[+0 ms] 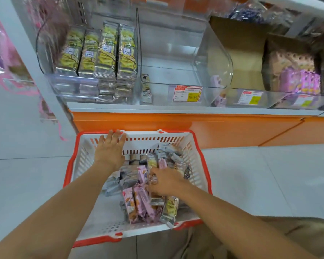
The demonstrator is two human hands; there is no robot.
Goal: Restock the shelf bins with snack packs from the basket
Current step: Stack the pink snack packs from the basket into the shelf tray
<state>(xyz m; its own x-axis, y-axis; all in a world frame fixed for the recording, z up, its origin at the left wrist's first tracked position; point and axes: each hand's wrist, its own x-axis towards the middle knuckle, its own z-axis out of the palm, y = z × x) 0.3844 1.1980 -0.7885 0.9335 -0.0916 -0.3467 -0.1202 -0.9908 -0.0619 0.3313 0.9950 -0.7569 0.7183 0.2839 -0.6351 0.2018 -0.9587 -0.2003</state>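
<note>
Pale floor tiles [269, 174] run up to an orange-fronted shelf [176, 124], and on the floor in front of it sits a white basket [157, 139] with a red rim. The snack packs [138, 200] lie heaped in its right half: long, narrow pink, silver and yellow-green wrappers, most with their long axis running near to far, some tilted.

The right hand [166, 182] is down in the heap, fingers curled round one or two packs near its middle; exactly which ones it grips is hard to tell. The left hand [109, 150] lies flat with straight fingers on the basket's far rim and holds nothing.

So the right hand is the one on the stock, and the bins lie far from it and higher. The middle bin [168, 75] is straight ahead and almost bare, with a single pack [146, 88] at its front left corner and a price tag [187, 93] on its front. The left bin [71, 85] is already packed with upright yellow-green packs. Further right stand a cardboard box [239, 53] and purple packs [299, 81].
</note>
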